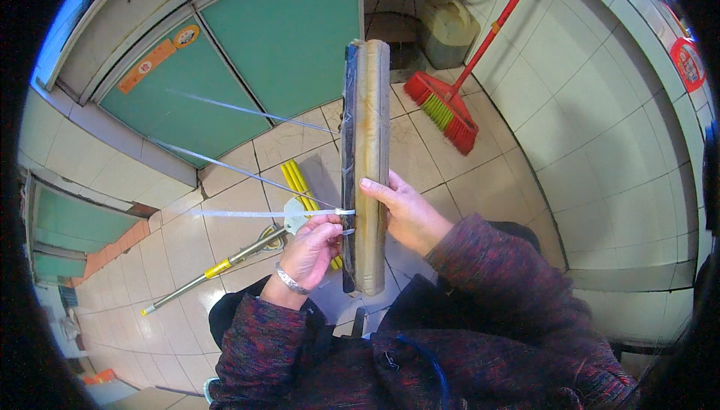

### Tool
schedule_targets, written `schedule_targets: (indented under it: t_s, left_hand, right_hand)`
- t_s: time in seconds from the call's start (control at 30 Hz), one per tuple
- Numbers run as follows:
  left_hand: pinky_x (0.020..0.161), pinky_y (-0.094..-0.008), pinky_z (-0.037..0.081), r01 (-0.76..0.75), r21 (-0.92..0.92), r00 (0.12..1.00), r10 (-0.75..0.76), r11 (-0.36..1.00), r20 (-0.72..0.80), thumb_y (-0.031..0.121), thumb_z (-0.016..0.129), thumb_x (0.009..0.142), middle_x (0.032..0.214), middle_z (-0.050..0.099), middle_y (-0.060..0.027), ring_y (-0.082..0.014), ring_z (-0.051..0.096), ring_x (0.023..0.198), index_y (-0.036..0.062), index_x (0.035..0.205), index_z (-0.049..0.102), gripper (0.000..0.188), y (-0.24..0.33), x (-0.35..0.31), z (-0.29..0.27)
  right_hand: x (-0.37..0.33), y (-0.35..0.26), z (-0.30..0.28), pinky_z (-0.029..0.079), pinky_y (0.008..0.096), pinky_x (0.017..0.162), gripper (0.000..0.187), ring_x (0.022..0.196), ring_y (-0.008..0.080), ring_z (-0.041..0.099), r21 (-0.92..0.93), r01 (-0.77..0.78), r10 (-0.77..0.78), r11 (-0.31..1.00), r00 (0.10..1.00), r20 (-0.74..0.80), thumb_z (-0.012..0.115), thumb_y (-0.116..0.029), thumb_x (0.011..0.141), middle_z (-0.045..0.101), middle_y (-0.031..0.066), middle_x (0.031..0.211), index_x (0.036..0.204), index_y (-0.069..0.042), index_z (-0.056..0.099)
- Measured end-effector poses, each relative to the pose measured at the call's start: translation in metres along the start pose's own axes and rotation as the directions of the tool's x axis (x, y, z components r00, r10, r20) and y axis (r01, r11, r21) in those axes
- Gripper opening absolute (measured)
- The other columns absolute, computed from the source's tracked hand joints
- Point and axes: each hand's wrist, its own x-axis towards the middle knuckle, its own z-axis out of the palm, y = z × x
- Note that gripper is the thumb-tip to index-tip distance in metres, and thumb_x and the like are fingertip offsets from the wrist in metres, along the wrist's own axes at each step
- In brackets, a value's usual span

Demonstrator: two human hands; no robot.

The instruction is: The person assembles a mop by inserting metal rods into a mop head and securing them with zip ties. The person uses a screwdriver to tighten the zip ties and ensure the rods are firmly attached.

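**A stained sponge mop head [372, 125] in my hands, dead centre**

It runs lengthwise from 12 to 6 o'clock: a long, ribbed roll, dull beige, with brownish-yellow staining down its face. Along its 9 o'clock side lies a dark backing strip [348, 110], scuffed and marked with pale streaks. Three thin pale ties [262, 213] stick out from that strip, fanning toward 9 and 10 o'clock; the lowest looks whitest.

My right hand [409, 211], at 4 o'clock, is clamped on the roll, thumb flat on its face. My left hand [311, 252], at 7 o'clock, has its fingertips together at the dark strip, just below the lowest tie; I can't tell what lies between them.

A metal pole [232, 261] rests on the tiled floor [161, 260] toward 8 o'clock, and a red broom [459, 114] stands toward 2.
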Motion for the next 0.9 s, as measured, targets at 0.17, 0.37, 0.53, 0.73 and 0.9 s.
schedule_targets:
  t_s: [0.17,0.37,0.53,0.73,0.9]
  left_hand:
    - [0.067,-0.0224,0.041,-0.023,-0.036,0.999,0.023,0.999,0.022,0.003,0.056,0.08,0.085,0.055,0.0016,-0.0092,0.051,0.076,0.0088,0.095,0.054,0.016,-0.005,0.003,0.004]
    - [0.072,-0.0234,0.041,-0.019,-0.062,0.999,0.022,0.998,0.044,0.002,0.056,0.08,0.09,0.054,0.0006,-0.0096,0.051,0.081,0.0081,0.097,0.053,0.018,-0.004,0.002,0.005]
    - [0.075,-0.0238,0.041,-0.03,-0.053,0.997,0.033,0.998,0.07,0.003,0.054,0.081,0.092,0.055,0.0003,-0.0095,0.051,0.084,0.0075,0.098,0.053,0.018,-0.008,0.005,0.002]
    - [0.079,-0.0246,0.042,-0.066,-0.032,0.995,0.068,0.997,0.071,0.004,0.048,0.083,0.093,0.056,-0.001,-0.0093,0.052,0.085,0.0052,0.102,0.053,0.019,-0.003,0.005,0.007]
    - [0.079,-0.0247,0.042,-0.115,-0.056,0.993,0.117,0.992,0.022,0.005,0.048,0.083,0.093,0.056,-0.0014,-0.0098,0.052,0.085,0.0038,0.102,0.053,0.02,-0.004,0.005,0.01]
  right_hand:
    - [-0.003,-0.002,0.006,0.043,0.0331,0.084,0.043,0.098,0.0153,0.051,0.014,0.034,-0.034,0.999,0.999,0.02,0.063,-0.019,0.084,0.054,0.0052,0.107,0.121,-0.007,0.043]
    - [-0.005,-0.003,0.011,0.044,0.0329,0.082,0.045,0.097,0.0152,0.052,0.07,0.033,-0.032,0.997,0.999,-0.009,0.062,-0.018,0.084,0.054,0.0052,0.107,0.123,-0.007,0.043]
    - [-0.001,-0.001,0.011,0.043,0.033,0.084,0.045,0.097,0.0152,0.052,0.06,0.05,-0.049,0.997,0.999,-0.018,0.063,-0.017,0.084,0.054,0.0048,0.107,0.123,-0.007,0.043]
    - [0.001,-0.003,0.007,0.042,0.0332,0.085,0.045,0.098,0.015,0.051,0.056,0.031,-0.03,0.998,0.999,-0.028,0.063,-0.019,0.084,0.054,0.004,0.105,0.122,-0.008,0.043]
    - [0.001,0.002,0.007,0.042,0.0326,0.084,0.044,0.096,0.0147,0.05,0.095,0.025,-0.021,0.995,0.999,-0.044,0.063,-0.021,0.084,0.053,0.0033,0.104,0.121,-0.008,0.043]
